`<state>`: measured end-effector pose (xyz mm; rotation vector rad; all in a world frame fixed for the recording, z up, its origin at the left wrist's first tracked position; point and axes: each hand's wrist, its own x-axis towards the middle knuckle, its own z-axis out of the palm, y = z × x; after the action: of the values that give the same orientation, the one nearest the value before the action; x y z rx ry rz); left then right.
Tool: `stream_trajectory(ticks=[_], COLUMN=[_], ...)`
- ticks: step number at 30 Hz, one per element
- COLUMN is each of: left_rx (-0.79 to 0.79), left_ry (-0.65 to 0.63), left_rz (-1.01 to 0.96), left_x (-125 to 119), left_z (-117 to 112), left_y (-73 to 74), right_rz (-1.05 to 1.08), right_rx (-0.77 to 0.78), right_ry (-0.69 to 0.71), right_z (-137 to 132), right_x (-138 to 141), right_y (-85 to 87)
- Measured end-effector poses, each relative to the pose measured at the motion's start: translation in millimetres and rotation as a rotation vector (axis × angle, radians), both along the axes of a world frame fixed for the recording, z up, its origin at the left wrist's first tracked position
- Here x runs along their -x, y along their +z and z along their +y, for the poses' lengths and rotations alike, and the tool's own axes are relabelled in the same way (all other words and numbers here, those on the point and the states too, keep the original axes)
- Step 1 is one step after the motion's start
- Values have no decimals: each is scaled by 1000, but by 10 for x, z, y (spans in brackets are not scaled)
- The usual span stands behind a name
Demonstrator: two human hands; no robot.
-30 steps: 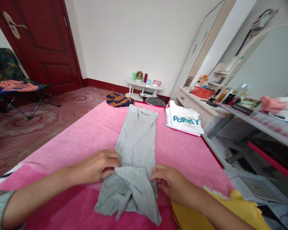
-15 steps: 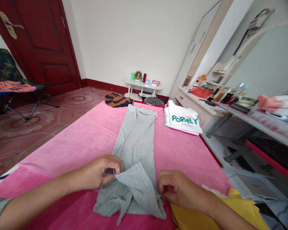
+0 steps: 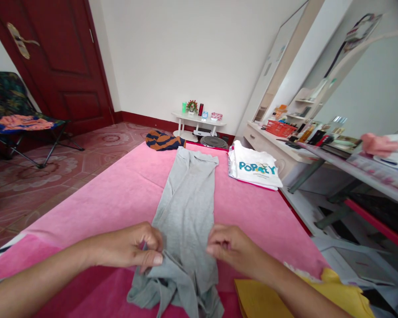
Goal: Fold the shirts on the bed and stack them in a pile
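A grey garment (image 3: pixel 187 207) lies lengthwise down the middle of a pink bedspread (image 3: pixel 112 194), folded into a narrow strip, its near end bunched up. My left hand (image 3: pixel 132 247) pinches the left edge of that near end between thumb and fingers. On the other side my right hand (image 3: pixel 230 249) is closed in a pinch on the garment's right edge. Both forearms reach in from the bottom of the view.
A folded white printed shirt (image 3: pixel 255 170) sits at the bed's far right; a striped orange and navy cloth (image 3: pixel 164 140) at the far end. Yellow fabric (image 3: pixel 298 298) lies by my right arm. A dresser (image 3: pixel 285 141) stands right, a folding chair (image 3: pixel 16 119) left.
Both hands have shifted along the garment's near end and drawn it towards me, and the cloth there has bunched up more. The far part now lies straighter.
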<state>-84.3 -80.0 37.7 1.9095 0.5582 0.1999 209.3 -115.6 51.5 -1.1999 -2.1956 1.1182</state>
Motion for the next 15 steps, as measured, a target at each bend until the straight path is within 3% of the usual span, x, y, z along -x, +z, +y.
stream_trajectory(ticks=[4,7,11,15], left_rx=[-97,-195,-246,-343], left_ry=[78,188,155,138], left_rz=[95,112,165,203], left_x=[-68,-176,-288,-356], left_z=[39,32,-22,-75], left_y=[2,-2,-34,-26], right_rz=[-94,-207,-352,-330], right_rx=[-161,-241,-347,-413], right_ry=[-231,-245,-238,-340], right_z=[486,690,749,728], right_x=[-74,-54,24,-6], right_y=[-272,-401,-427,-363])
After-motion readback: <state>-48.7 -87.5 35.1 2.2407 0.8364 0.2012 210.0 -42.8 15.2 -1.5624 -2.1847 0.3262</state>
